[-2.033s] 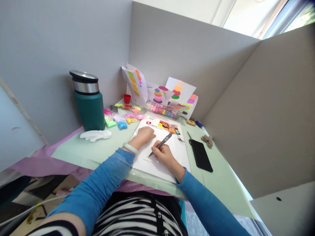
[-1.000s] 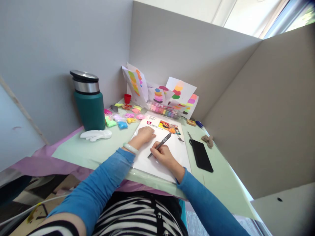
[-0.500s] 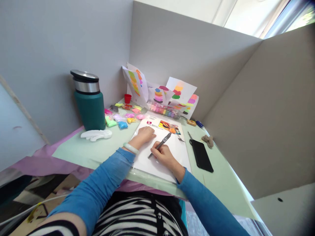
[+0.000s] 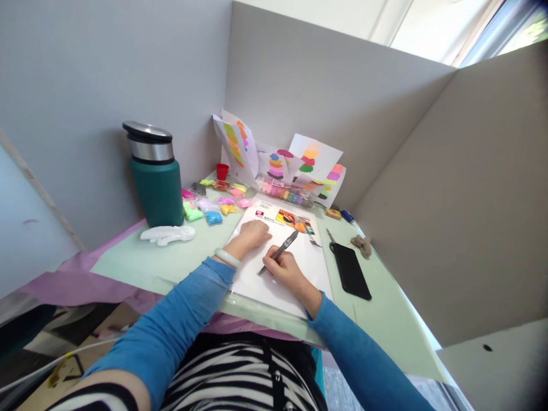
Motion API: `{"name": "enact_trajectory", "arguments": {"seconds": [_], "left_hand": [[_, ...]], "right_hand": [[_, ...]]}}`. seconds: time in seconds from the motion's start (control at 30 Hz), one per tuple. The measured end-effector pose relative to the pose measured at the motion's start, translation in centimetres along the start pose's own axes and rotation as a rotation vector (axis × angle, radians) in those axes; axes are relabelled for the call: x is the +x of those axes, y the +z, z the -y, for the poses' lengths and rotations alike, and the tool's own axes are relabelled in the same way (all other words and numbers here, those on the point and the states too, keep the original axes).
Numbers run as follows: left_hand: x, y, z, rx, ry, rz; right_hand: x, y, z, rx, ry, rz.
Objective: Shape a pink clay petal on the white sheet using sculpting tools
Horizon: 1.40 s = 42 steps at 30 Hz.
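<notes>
A: What does the right hand (image 4: 287,271) hold?

B: A dark pen (image 4: 279,252), gripped between closed fingers. The pen slants up and away from the person; its tip touches the white sheet (image 4: 295,268) just left of the hand.

A: And the left hand (image 4: 252,234)?

B: It lies loosely curled, knuckles up, pressing on the sheet's upper left part. It grips nothing. A pale bangle (image 4: 227,258) circles its wrist; both sleeves are blue.

A: Where does the sheet lie?

B: On the green mat (image 4: 141,264), directly before the person. A printed colour picture (image 4: 293,220) marks its far edge, just beyond the left hand.

A: What surrounds it?

B: Right of the sheet, a black phone (image 4: 350,270) lies flat, with a small brown lump (image 4: 362,244) beyond it. Left, a white moulded piece (image 4: 167,234) rests near a teal flask (image 4: 156,177) with a steel lid. Small clay packets (image 4: 213,202) in several colours lie between flask and sheet; a red cup (image 4: 221,171) stands behind them.

A: And at the back?

B: Papers with colour swatches (image 4: 314,162) lean against the grey partition, above a clear tray of clay (image 4: 286,194).
</notes>
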<state>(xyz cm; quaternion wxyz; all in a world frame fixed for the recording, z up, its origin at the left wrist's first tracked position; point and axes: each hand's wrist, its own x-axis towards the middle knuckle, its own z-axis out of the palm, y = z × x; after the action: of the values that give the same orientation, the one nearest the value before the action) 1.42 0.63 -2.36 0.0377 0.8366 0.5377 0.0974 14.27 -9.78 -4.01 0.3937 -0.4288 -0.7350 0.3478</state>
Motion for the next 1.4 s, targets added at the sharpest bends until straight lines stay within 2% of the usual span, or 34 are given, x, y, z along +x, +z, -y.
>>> {"name": "enact_trajectory", "arguments": {"seconds": [0.33,0.83,1.4], "left_hand": [[0.11,0.08,0.08,0.002,0.003,-0.005],[-0.16,-0.25,-0.07,0.005,0.002,0.009],[0.02,-0.08,-0.03,-0.011,-0.003,0.017]], "right_hand": [[-0.10,-0.08,-0.25,0.009,0.004,0.038],[0.03,-0.04,-0.09,-0.016,-0.006,-0.014],[0.04,-0.12,-0.03,0.002,0.007,0.002]]}}
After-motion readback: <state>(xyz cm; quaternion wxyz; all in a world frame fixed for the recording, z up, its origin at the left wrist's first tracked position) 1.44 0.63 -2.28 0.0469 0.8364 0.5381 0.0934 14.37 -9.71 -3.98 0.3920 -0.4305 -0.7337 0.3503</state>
